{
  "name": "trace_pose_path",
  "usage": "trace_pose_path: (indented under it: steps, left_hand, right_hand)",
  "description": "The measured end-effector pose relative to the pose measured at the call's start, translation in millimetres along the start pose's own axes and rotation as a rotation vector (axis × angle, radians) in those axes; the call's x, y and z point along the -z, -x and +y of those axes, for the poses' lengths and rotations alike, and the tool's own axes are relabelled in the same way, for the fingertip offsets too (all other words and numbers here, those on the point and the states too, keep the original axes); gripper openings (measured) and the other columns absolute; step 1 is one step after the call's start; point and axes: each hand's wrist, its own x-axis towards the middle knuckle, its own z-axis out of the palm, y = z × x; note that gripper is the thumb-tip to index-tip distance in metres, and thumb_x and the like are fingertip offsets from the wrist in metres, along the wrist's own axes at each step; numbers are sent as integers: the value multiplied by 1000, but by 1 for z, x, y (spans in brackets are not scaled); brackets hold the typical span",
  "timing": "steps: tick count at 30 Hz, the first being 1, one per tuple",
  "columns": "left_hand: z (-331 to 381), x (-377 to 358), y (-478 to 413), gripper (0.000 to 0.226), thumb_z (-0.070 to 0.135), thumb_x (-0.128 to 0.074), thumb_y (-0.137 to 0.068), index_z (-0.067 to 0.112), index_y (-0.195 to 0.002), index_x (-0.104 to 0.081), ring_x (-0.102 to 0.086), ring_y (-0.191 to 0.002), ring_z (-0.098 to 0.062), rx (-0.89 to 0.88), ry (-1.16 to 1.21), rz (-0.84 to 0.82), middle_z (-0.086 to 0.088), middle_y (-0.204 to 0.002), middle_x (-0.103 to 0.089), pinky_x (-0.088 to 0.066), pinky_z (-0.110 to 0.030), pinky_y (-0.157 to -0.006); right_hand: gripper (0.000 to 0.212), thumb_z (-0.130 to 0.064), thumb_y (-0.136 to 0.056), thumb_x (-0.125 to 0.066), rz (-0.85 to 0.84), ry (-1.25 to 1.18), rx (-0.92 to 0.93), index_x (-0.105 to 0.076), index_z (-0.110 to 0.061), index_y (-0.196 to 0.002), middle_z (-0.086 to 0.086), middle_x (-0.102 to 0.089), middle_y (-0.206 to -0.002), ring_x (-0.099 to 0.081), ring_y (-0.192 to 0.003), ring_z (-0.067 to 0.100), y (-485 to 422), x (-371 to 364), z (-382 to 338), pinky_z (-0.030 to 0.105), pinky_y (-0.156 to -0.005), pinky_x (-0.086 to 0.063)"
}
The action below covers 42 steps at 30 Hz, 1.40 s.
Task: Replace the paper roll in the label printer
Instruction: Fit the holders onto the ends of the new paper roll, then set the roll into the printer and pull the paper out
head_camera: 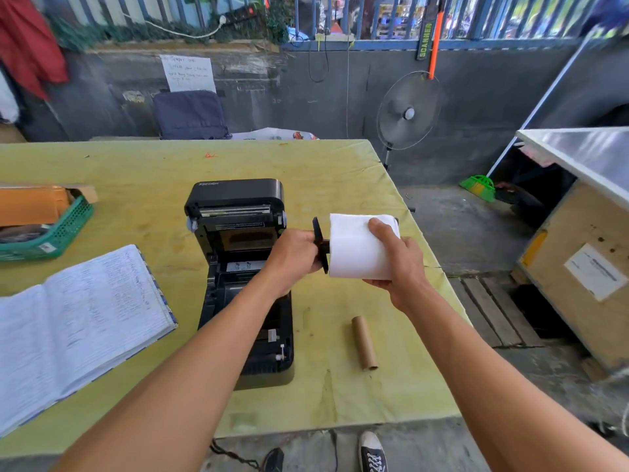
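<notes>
A black label printer (238, 212) stands on the yellow-green table (136, 165) with its lid swung open and its paper bay showing. Just right of it, above the table, my right hand (398, 257) grips a full white paper roll (350, 247). My left hand (292, 253) holds the black spindle holder (321, 245), whose shaft enters the roll's left end; its flange stands a little apart from the roll. An empty brown cardboard core (364, 342) lies on the table near the front right.
An open handwritten ledger (75, 318) lies at the left. A green basket (61, 233) with brown packets sits at the far left. The table's right edge (429, 240) runs close to the roll. A standing fan (408, 110) and a wooden crate (578, 267) stand beyond.
</notes>
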Motion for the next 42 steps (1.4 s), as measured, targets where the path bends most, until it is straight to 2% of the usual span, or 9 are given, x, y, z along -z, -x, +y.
trace_pose_path:
  steps: [4,8,13,21,27,29,32,36,42]
  left_hand:
    - [-6,15,12,21,0,-63,-92,2,-111,-72,-72,-83,-11,-101,-37,29,-4,-96,-73,-60,-21,-73]
    - [-11,18,12,27,3,-64,-93,4,-119,-68,-68,-79,-7,-152,-125,102,-4,-102,-72,-60,-28,-81]
    - [-14,24,9,34,-6,-55,-95,-4,-129,-57,-67,-94,-8,-92,143,-21,-8,-115,-68,-59,-19,-76]
    - [-7,9,-2,35,-7,-64,-87,12,-115,-72,-70,-96,-3,-339,-45,163,0,-111,-75,-57,-23,-85]
    - [3,-19,0,14,14,-65,-93,10,-100,-76,-73,-93,-19,-149,241,120,-3,-98,-77,-62,-33,-78]
    - [5,-24,3,21,30,-66,-91,11,-93,-75,-72,-91,-19,-85,313,96,-3,-95,-76,-62,-35,-76]
    - [5,-31,7,42,45,-74,-74,13,-101,-72,-71,-96,-22,-94,170,154,-5,-102,-74,-60,-46,-84]
    - [0,-30,20,59,42,-75,-72,8,-120,-67,-70,-101,-22,-79,166,213,-7,-109,-73,-58,-49,-88]
    - [-21,-5,42,24,24,-71,-88,10,-108,-73,-73,-91,-20,-57,248,307,-4,-100,-76,-61,-49,-81]
  right_hand:
    - [85,-60,-60,-78,-16,15,12,-50,-8,-121,8,-64,-115,-69,-97,28,12,-5,2,53,-73,-63]
    - [83,-60,-61,-78,-36,26,26,-49,-10,-120,5,-64,-113,-69,-95,26,18,-10,5,48,-70,-64]
    - [79,-60,-62,-78,-87,32,33,-51,-11,-118,6,-65,-114,-70,-96,27,8,-13,-2,42,-65,-62]
    - [80,-62,-57,-77,-147,30,-2,-54,-15,-117,7,-65,-117,-70,-95,28,-15,-8,-20,46,-68,-63]
    - [80,-62,-58,-78,-136,96,-13,-54,-13,-116,8,-65,-116,-69,-94,27,-28,8,-29,43,-65,-63]
    - [82,-63,-58,-78,-131,119,-16,-53,-11,-116,8,-64,-114,-69,-93,27,-30,9,-28,45,-65,-63]
    - [86,-65,-58,-77,-152,130,-20,-49,-12,-119,7,-64,-115,-70,-95,27,-29,10,-23,48,-72,-63]
    - [81,-66,-69,-70,-229,119,-4,-47,-10,-122,12,-61,-123,-67,-106,32,-24,9,-12,51,-81,-60]
    - [70,-55,-69,-73,-328,92,73,-46,-15,-120,7,-59,-120,-66,-104,24,-2,-9,13,48,-83,-60]
